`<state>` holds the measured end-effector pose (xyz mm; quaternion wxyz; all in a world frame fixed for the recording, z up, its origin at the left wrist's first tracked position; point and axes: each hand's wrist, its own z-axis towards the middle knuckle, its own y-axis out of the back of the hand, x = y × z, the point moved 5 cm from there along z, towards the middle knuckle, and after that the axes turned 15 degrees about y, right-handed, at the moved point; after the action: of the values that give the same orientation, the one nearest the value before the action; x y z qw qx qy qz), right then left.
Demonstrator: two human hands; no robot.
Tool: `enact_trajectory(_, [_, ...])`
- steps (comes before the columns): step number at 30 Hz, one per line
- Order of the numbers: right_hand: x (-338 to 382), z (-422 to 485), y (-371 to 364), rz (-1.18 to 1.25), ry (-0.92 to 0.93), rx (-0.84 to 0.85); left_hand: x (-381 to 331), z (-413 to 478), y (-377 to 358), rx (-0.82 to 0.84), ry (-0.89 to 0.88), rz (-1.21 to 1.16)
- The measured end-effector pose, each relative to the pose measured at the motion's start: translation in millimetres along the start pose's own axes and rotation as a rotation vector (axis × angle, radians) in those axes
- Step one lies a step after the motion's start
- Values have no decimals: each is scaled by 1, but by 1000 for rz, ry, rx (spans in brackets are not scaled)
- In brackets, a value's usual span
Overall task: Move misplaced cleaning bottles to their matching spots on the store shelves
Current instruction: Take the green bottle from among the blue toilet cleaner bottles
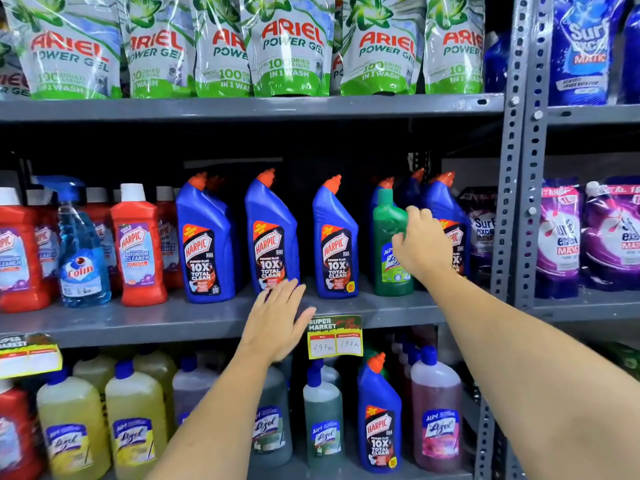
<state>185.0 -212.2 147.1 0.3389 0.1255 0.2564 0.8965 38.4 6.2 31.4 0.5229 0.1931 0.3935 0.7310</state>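
Head view — only one supplied. Green Lizol bottle [392,247] is seen upright on the middle shelf [194,320], standing among blue Harpic bottles [335,242]; judged misplaced, since other Lizol bottles [322,420] are lined up on the shelf below. One blue Harpic bottle on lower shelf [380,419] sits among those Lizol btls, so likely misplaced too.

Handling, as judged: rigid plastic, full of liquid, so moderately heavy; smooth wall and glossy label prob. slippery. Best taken round the waist just under the shoulder, where the body narrows — not by the cap.

Right hand [420,245] is reached in from the right, fingers curled against the green bottle's right side at about shoulder-to-label height. Contact is made; whether the grip is fully closed round the body can't be told, as the far fingers are hidden.

Left hand [277,320] is held open, fingers spread flat, over the shelf's front edge, beside the price tag [335,337]. Nothing is held in it.
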Motion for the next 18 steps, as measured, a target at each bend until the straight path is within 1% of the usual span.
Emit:
enact_trajectory(2, [-7, 1, -6, 68, -102, 1, 5, -1, -10, 54, 46, -7])
enact_trajectory(4, [-14, 0, -18, 127, -190, 52, 10, -4, -22, 94, 80, 9])
enact_trajectory(7, [-19, 1, -36, 241, -298, 111, 11, 1, -25, 57, 68, 59])
enact_trajectory(10, [-24, 1, -52, 358, -359, 104, 11, 0, -26, -1, 72, 75])
enact_trajectory(13, [-34, 2, -65, 450, -401, 87, 12, 0, -29, -8, 90, 61])
enact_trajectory(18, [-52, 4, -74, 529, -472, 150, 12, -2, -28, -14, 95, 56])
